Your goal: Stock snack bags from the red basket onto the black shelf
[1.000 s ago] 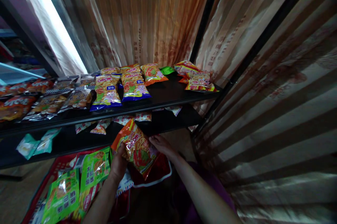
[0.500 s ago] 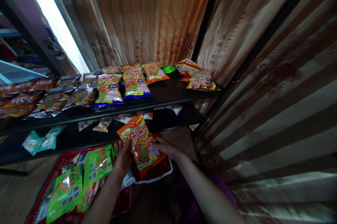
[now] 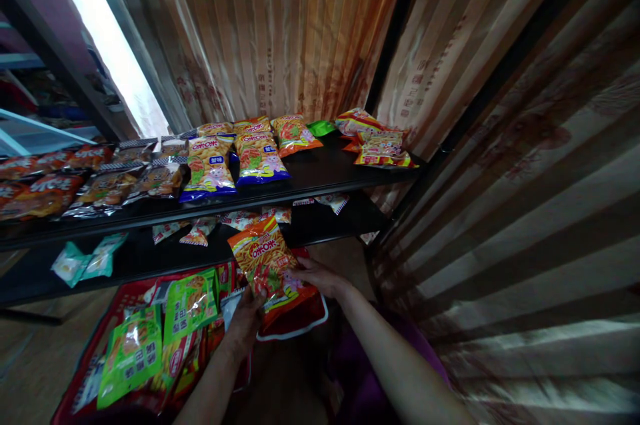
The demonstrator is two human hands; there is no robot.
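An orange snack bag (image 3: 270, 265) with a clear view of its printed front is held between my two hands, in front of the lower shelf. My left hand (image 3: 247, 318) grips its lower left edge, thumb on the front. At the bag's right side, my right hand (image 3: 320, 277) holds the edge, its fingers partly hidden. On the upper shelf (image 3: 320, 168) above stand blue-edged snack bags (image 3: 261, 158), with an orange-edged bag (image 3: 295, 134) beside them.
Red and yellow packets (image 3: 383, 148) lie at the upper shelf's right end. The lower shelf (image 3: 320, 228) holds small packets and teal packets (image 3: 103, 257). Below left is a red container (image 3: 83, 368) with green bags (image 3: 131, 352). A pleated curtain (image 3: 525, 232) hangs at the right.
My left hand has shifted slightly right and down along the orange bag's edge. The bag has moved a little right in view and stays between both hands.
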